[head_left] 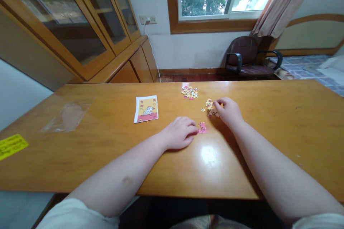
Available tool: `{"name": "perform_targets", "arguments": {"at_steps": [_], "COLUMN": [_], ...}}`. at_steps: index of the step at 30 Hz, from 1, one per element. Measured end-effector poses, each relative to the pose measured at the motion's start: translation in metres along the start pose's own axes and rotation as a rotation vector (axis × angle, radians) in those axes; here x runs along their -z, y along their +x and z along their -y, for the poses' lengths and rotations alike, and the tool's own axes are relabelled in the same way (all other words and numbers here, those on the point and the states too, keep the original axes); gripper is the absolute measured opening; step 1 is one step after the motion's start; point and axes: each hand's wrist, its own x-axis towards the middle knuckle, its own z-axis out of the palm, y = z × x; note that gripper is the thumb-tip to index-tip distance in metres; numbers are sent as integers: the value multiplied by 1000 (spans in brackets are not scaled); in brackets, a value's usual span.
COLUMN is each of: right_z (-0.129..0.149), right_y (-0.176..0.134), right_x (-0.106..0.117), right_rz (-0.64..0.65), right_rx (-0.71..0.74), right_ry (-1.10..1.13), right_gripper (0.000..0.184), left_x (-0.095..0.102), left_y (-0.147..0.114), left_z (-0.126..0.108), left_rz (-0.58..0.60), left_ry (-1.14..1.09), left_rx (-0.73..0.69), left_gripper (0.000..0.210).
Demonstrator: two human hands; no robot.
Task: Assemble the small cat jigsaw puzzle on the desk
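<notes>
My left hand (180, 133) rests on the table with its fingers curled. Its fingertips press against the left edge of a small joined section of pink jigsaw puzzle pieces (202, 127) lying flat. Farther right, my right hand (229, 111) reaches over a small scatter of yellowish jigsaw pieces (209, 103). Thumb and index finger are brought together at the right side of that scatter; whatever is between them is hidden. Behind it lies another pile of loose jigsaw pieces (189, 92), mostly yellow and pink. A picture card (146, 109) with a white animal on yellow and pink lies to the left.
A clear plastic bag (71, 116) lies on the wooden table (113, 150) at the left, near a yellow label (13, 146). Beyond the table's far edge stand a glass-door cabinet (107, 61), a brown armchair (243, 57) and a bed (303, 68).
</notes>
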Motion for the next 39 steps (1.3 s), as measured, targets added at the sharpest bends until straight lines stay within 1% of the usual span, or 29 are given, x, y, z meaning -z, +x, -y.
{"name": "perform_targets", "arguments": {"at_steps": [1,3,5,6,9,13,15,18,20,22,24,26,29,30,32,33,34,36,37,38,39], "right_z": [-3,-7,-12,-14,-22,-33,-36,-37,-36,-34,-34,-36,-38,-39,-40,-41,-40,-40,-40,-40,-40], "right_y": [1,4,6,8,12,17,20,22,22,22,23,25,28,28,28,28,28,27,27,28,28], "right_x": [-1,-3,-5,-6,-11,-20,-24,-27,-27,-26,-26,-26,-27,-28,-28,-28,-28,-28,-28,-28,-28], "right_rz": [-8,-4,3,3,-14,-44,-74,-104,-75,-20,31,52,55,48,23,9,-5,-25,-31,-36,-38], "right_rx": [-23,-62,-111,-139,-238,-355,-384,-391,-385,-381,-383,-387,-371,-363,-355,-354,-355,-352,-345,-337,-329], "right_ry": [1,14,43,66,192,463,545,599,617,607,571,533,527,532,532,523,511,489,481,475,470], "right_gripper": [30,31,32,33,35,38,38,38,38,37,35,33,29,29,29,29,28,27,26,26,26], "left_x": [-3,-10,-18,-22,-31,-38,-40,-39,-36,-31,-24,-15,1,6,14,15,15,8,3,-4,-10], "left_y": [0,0,2,3,6,6,5,5,4,4,4,8,24,31,47,54,60,68,70,72,73], "left_z": [-3,-8,-11,-12,-13,-16,-19,-23,-25,-28,-30,-31,-23,-16,1,11,21,37,42,46,47], "left_rz": [-17,-3,44,68,124,156,168,164,129,66,-3,-62,-106,-108,-102,-126,-183,-332,-378,-390,-376], "left_ry": [-2,12,35,41,46,41,31,23,27,38,53,66,50,34,-1,-22,-54,-97,-94,-81,-59], "left_rx": [1,-5,27,41,30,-16,-51,-70,-77,-83,-57,33,260,331,430,479,519,544,517,453,382], "left_gripper": [34,54,70,74,74,76,78,79,77,73,66,57,48,45,39,36,33,30,29,29,30]}}
